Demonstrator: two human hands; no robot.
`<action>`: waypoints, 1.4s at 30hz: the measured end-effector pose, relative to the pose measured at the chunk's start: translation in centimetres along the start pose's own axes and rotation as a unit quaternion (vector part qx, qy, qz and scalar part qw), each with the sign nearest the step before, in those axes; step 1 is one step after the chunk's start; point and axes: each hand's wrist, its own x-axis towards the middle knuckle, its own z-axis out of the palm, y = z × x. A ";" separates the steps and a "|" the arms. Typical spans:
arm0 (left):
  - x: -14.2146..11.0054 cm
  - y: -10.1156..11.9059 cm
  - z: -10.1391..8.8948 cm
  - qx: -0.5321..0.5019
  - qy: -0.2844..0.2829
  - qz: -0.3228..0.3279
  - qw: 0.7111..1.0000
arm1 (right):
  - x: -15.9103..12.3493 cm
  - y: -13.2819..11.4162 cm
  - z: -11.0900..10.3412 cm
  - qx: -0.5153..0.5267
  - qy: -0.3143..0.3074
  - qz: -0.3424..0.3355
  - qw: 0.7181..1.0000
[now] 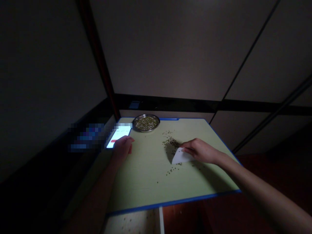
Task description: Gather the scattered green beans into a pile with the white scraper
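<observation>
In the head view, your right hand (197,150) pinches a thin white sheet (182,156), tilted over the bench (143,172), beside small dark-green beans (170,142) scattered loose. Your left hand (123,146), fingers curled, is by the lit phone (119,135); you cannot tell its grip. Past the phone, a round metal dish (146,123) holds more beans.

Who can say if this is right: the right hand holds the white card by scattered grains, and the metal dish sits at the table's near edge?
Wrong edge: the head view shows the metal dish at the far edge of the table. The right hand holds the white card by scattered grains.
</observation>
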 end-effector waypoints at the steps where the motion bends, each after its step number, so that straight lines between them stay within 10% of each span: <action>1: 0.0 0.0 0.0 0.001 -0.001 0.004 1.000 | 0.0 -0.1 0.0 0.003 0.000 -0.001 1.000; 42: -0.1 0.2 0.1 0.015 -0.009 -0.005 1.000 | -0.1 -0.4 0.1 0.028 -0.003 -0.011 1.000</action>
